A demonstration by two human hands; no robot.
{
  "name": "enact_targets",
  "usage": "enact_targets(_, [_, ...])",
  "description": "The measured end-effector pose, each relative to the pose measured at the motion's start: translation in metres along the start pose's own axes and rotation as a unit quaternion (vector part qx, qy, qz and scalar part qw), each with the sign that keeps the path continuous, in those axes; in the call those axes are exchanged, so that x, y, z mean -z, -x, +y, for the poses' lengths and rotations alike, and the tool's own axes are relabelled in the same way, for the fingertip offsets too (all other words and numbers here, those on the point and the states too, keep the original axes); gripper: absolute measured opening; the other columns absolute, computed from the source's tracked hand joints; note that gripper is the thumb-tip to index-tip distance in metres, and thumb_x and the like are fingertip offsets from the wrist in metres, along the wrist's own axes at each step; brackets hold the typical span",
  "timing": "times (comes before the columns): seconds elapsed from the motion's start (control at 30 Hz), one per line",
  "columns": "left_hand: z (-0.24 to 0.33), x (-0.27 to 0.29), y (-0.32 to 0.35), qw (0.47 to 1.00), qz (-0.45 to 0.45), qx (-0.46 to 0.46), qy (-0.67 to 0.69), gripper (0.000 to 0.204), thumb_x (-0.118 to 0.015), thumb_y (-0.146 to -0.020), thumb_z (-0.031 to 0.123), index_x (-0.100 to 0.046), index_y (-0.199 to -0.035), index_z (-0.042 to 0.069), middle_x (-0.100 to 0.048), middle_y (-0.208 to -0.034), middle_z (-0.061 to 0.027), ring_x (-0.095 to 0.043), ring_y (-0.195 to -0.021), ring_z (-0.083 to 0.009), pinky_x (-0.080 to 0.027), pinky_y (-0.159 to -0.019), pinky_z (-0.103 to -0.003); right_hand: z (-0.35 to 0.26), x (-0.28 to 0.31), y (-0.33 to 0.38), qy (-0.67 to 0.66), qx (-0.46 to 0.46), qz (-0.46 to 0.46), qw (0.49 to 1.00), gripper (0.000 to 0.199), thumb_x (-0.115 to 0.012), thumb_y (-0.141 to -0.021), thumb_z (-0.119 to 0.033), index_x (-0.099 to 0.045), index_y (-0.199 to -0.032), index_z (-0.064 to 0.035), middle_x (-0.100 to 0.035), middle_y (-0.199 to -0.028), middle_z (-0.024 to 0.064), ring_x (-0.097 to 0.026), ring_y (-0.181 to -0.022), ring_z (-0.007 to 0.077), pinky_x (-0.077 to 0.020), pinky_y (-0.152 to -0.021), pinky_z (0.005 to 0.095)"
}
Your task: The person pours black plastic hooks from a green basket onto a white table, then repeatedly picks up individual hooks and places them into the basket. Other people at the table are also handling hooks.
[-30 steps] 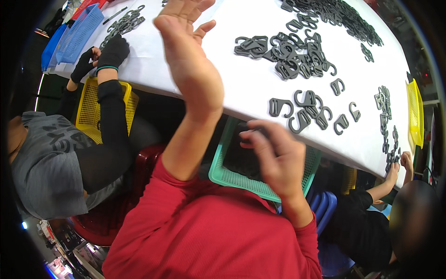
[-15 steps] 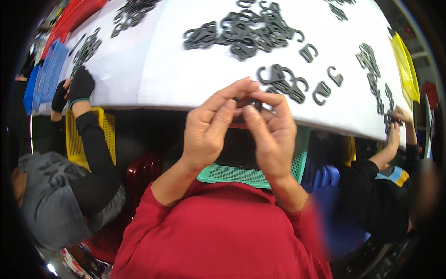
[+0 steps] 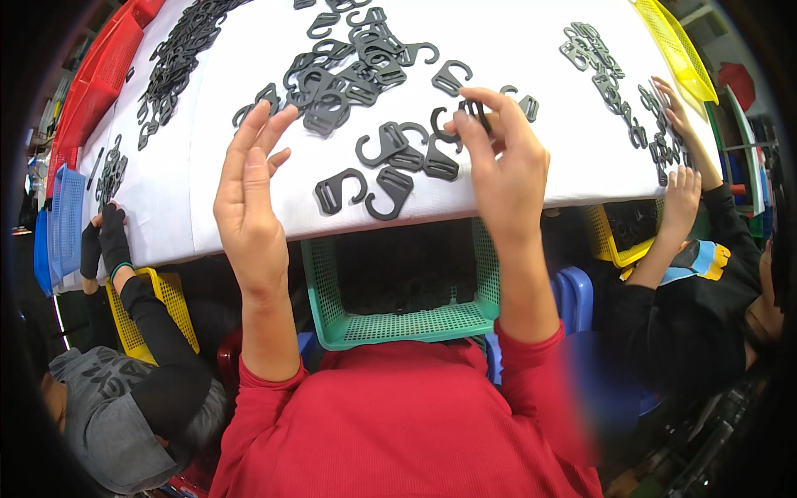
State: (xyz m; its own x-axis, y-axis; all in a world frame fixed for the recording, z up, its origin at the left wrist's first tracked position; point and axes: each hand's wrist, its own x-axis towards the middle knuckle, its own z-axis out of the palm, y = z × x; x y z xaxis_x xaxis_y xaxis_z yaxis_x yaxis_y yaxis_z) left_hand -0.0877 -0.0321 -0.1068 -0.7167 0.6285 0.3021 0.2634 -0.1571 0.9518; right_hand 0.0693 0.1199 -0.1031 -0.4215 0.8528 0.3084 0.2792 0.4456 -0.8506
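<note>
**Hands parted, one hook clip taken**

Hands that were pressed together over my lap half a second ago are now apart over the white table [image 3: 531,50]. My right hand [image 3: 506,158] has reached forward and pinches a black plastic hook clip [image 3: 475,108] between thumb and fingertips, just above the loose scatter of clips [image 3: 365,58]. My left hand [image 3: 249,207] hangs open and empty, fingers straight, over the table's near edge. The green basket [image 3: 398,324] sits on my lap below. I'd judge a fresh piece is in hand, starting another round.
</note>
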Motion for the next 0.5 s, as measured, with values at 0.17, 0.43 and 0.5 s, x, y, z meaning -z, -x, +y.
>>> enact_targets(0.17, [-0.009,-0.003,-0.007,0.992,-0.019,-0.026,-0.124,0.037,-0.043,-0.100,0.005,-0.050,-0.136,-0.001,-0.054,-0.137,-0.0119,-0.050,-0.128,-0.0213,-0.043,-0.101,-0.034,0.033,0.013,-0.032,0.130,0.085,0.015,0.988,0.022,-0.069,-0.086,-0.013,-0.069,-0.108,-0.0092,-0.068,-0.088,0.0115,-0.065,-0.079,0.0254,-0.0505,-0.074,0.0354])
enact_targets(0.43, [-0.024,0.006,-0.007,0.995,0.006,-0.011,-0.100,0.029,-0.046,-0.099,0.001,-0.059,-0.124,-0.002,-0.065,-0.118,-0.0130,-0.061,-0.111,-0.0193,-0.044,-0.099,-0.031,0.039,0.061,0.000,0.301,0.195,-0.064,0.932,0.031,-0.074,-0.081,-0.011,-0.069,-0.111,-0.0046,-0.066,-0.114,0.0089,-0.062,-0.098,0.0223,-0.0503,-0.075,0.0335])
enact_targets(0.5, [-0.026,0.000,-0.006,0.995,-0.004,-0.012,-0.098,0.027,-0.048,-0.098,0.001,-0.061,-0.121,-0.002,-0.066,-0.115,-0.0125,-0.062,-0.110,-0.0192,-0.045,-0.098,-0.031,0.045,0.054,0.010,0.318,0.250,-0.061,0.913,0.030,-0.075,-0.077,-0.010,-0.068,-0.106,-0.0036,-0.068,-0.111,0.0087,-0.063,-0.096,0.0246,-0.0499,-0.078,0.0352])
